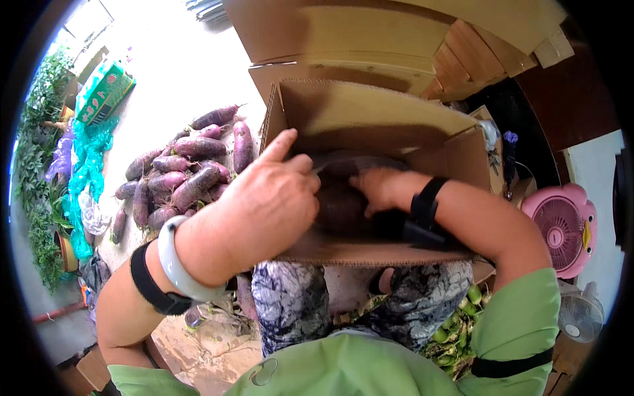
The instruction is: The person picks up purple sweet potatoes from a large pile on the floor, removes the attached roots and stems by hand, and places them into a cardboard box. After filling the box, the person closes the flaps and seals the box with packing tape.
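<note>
An open cardboard box (pixel 356 105) is above my knees, with translucent plastic film (pixel 360 160) and dark, indistinct contents (pixel 337 204) inside. My left hand (pixel 267 198) is at the box's left side, index finger stretched out and other fingers curled at the film's edge, seemingly pinching it; its thumb is hidden. My right hand (pixel 380 188) reaches down inside, fingers curled against the dark contents; what it grips is unclear. A pile of purple radishes (pixel 195 178) lies on the pale floor left of the box.
Plants (pixel 43 105), teal plastic (pixel 89 168) and a green printed package (pixel 105 92) line the left. Folded cardboard (pixel 350 33) stands behind the box. A pink fan (pixel 556 231) and white fan (pixel 580 313) are at right. Green radishes (pixel 449 336) lie beside my right leg.
</note>
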`<action>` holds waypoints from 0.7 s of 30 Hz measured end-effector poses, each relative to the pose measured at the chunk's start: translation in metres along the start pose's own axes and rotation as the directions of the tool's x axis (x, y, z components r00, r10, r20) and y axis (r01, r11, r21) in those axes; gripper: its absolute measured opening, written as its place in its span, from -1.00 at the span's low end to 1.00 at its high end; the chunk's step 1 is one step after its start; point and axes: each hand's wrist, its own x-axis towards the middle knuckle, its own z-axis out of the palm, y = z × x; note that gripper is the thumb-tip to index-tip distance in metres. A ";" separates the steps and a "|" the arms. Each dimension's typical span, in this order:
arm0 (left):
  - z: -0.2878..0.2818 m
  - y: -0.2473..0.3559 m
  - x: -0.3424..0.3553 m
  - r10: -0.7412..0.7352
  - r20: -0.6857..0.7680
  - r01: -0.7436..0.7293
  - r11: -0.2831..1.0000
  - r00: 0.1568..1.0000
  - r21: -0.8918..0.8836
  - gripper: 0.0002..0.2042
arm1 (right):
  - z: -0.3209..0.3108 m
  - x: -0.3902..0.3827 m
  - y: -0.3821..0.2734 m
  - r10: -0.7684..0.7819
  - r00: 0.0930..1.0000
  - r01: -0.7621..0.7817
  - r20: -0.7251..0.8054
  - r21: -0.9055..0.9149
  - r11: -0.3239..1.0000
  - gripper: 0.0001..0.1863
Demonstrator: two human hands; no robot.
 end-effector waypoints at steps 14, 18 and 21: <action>-0.008 0.017 -0.004 -0.217 -0.020 0.214 0.970 0.976 -0.118 -0.73 | -0.048 -0.213 -0.009 0.197 0.695 0.401 -0.691 0.601 0.692 -0.59; -0.025 0.036 -0.022 -0.287 -0.091 0.274 0.953 0.954 -0.131 -0.75 | 0.005 -0.271 -0.003 0.425 0.559 0.447 -0.712 0.690 0.570 -0.55; -0.033 0.049 -0.032 -0.333 -0.077 0.313 0.929 0.940 -0.198 -0.76 | 0.061 -0.293 0.018 0.598 0.546 0.362 -0.587 0.809 0.464 -0.52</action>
